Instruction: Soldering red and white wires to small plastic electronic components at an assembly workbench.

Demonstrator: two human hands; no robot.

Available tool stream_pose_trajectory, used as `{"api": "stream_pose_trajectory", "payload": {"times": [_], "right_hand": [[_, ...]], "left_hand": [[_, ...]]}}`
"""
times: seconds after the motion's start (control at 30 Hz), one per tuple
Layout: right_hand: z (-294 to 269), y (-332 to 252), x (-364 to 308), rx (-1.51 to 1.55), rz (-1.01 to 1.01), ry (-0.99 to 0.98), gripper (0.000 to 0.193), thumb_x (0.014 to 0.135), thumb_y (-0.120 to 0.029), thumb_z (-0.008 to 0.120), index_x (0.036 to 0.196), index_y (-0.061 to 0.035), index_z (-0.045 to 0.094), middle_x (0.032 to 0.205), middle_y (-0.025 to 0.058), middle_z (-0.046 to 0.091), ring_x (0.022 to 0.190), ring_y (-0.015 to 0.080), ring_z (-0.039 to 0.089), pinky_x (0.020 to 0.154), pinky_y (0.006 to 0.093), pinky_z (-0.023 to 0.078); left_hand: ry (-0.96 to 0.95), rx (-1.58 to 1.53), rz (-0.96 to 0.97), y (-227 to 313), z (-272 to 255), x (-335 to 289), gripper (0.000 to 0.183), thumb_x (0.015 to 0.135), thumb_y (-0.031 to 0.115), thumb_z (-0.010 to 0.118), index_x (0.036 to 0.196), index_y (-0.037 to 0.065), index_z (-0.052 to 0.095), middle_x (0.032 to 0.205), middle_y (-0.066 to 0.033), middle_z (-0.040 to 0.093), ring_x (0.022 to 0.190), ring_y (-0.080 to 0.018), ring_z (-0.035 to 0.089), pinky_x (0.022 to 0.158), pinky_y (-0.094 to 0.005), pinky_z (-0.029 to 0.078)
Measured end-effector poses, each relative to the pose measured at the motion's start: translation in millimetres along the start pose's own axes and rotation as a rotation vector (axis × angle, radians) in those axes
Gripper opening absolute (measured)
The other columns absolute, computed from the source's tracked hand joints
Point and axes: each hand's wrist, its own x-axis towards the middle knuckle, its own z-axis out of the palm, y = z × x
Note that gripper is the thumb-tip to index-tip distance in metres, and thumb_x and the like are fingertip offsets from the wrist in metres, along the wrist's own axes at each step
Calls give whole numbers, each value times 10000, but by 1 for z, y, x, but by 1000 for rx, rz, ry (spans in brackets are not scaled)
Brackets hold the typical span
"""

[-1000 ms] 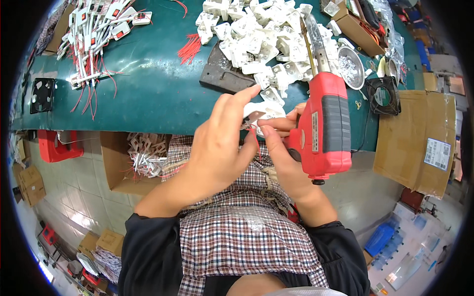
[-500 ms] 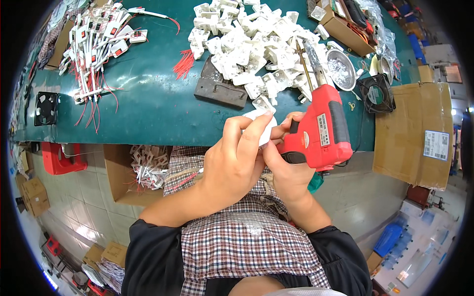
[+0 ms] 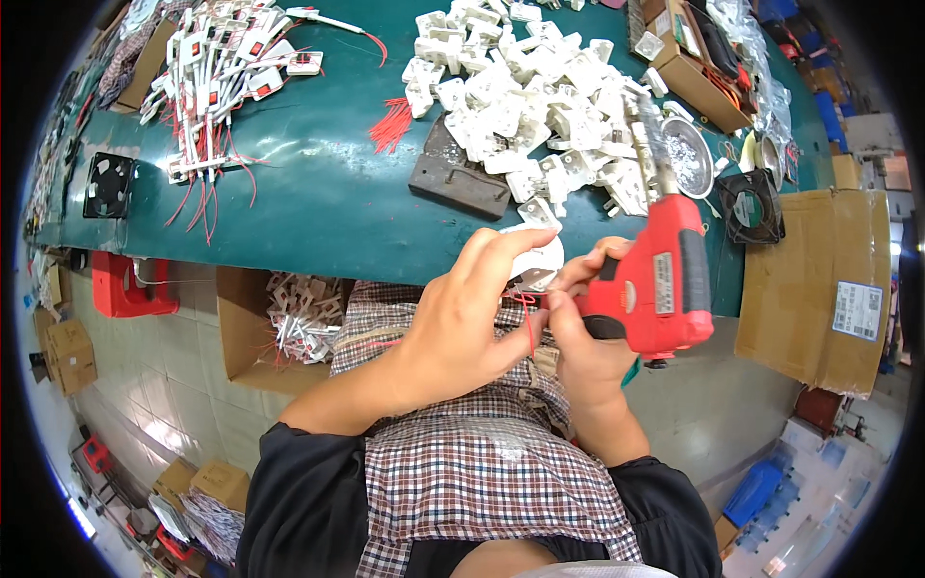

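Note:
My left hand (image 3: 453, 313) is closed on a small white plastic housing (image 3: 541, 260) in front of my body, just off the table's near edge. From its lower side hangs a looped thin red wire (image 3: 530, 323), between my two hands. My right hand (image 3: 595, 356) grips a red soldering gun (image 3: 647, 299) with a black grip, its blurred metal tip pointing away toward a pile of white plastic plug housings (image 3: 525, 111). The right thumb and fingertips are close to the wire; whether they pinch it I cannot tell.
A dark metal block (image 3: 453, 183) and loose red wires (image 3: 390, 125) lie left of the pile. Finished-looking white pieces with red wires (image 3: 207, 96) are heaped farther left. A metal bowl (image 3: 708, 159), a black fan (image 3: 752, 207) and a cardboard box (image 3: 814, 289) stand right.
The white housing has turned in my left hand, and the red wire now shows. My left fingers have spread somewhat. The whole view has shifted, with the table things sitting farther right.

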Motion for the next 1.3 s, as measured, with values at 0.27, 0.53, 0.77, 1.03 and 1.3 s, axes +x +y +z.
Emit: {"api": "stream_pose_trajectory", "payload": {"times": [0.27,0.53,0.77,1.03,1.3], "right_hand": [[-9,4,-3,-38,20,-43,610,804,193,613,1335,-39,419,1162,90,471,928,156,603,790,285,530],[-8,0,-5,-140,40,-129,551,818,181,615,1289,-37,429,1169,78,470,928,136,615,783,263,534],[-21,7,-8,-315,-49,-102,455,873,115,637,1264,-23,451,1140,85,497,872,136,616,765,289,534],[-63,-35,-38,-347,139,8,419,952,-128,669,1318,-33,489,924,64,548,686,137,538,668,314,498],[-111,-50,-74,-574,262,-130,353,833,-63,773,1151,5,636,906,112,661,770,236,661,701,339,542]], "left_hand": [[7,-372,-249,-8,-10,-5,315,895,135,792,1150,42,630,1046,-70,708,920,-124,680,781,-281,547],[77,-302,-248,-8,-9,-7,332,807,-23,837,1036,27,602,997,-24,652,852,-59,620,728,-203,513],[235,-40,-148,-19,-2,-5,273,787,47,849,972,42,648,860,-30,718,698,-77,664,606,-221,505],[323,139,-68,-28,12,6,258,774,9,821,919,44,611,814,-53,685,690,-151,673,619,-282,527],[306,163,-39,-35,18,11,252,775,-30,799,926,25,604,818,-44,668,707,-103,648,637,-256,522]]}}
